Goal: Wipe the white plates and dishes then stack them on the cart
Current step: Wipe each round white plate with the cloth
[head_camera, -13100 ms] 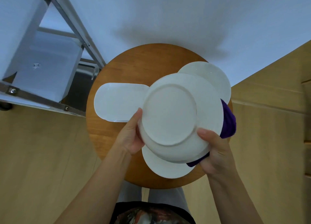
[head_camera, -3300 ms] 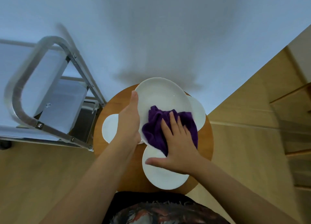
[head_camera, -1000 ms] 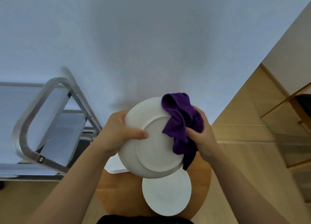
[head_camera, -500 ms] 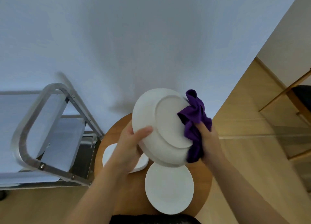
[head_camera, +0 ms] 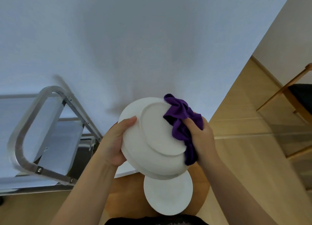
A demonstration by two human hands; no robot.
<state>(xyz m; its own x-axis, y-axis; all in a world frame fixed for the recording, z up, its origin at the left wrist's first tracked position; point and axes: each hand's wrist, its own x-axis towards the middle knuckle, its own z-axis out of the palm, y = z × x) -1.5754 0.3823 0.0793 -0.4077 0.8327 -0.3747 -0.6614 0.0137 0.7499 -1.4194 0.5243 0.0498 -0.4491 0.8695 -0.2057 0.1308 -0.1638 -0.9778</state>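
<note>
I hold a round white plate (head_camera: 152, 140) tilted in the air, its underside and foot ring facing me. My left hand (head_camera: 114, 140) grips its left rim, thumb across the back. My right hand (head_camera: 200, 137) holds a bunched purple cloth (head_camera: 181, 121) against the plate's upper right edge. Below the held plate a second round white plate (head_camera: 168, 196) lies on the round wooden table (head_camera: 125, 196). A corner of a white oblong dish (head_camera: 124, 171) shows under my left wrist. The metal cart (head_camera: 42, 135) stands to the left.
A white wall fills the upper view. Light wooden floor runs along the right, with a wooden chair (head_camera: 290, 106) with a dark seat at the far right edge. The cart's steel handle loop (head_camera: 22, 128) curves over its shelves close to the table.
The plate has turned a little in my hands and sits lower. The cloth has slid along the upper right rim, and my left thumb has moved up the plate's back.
</note>
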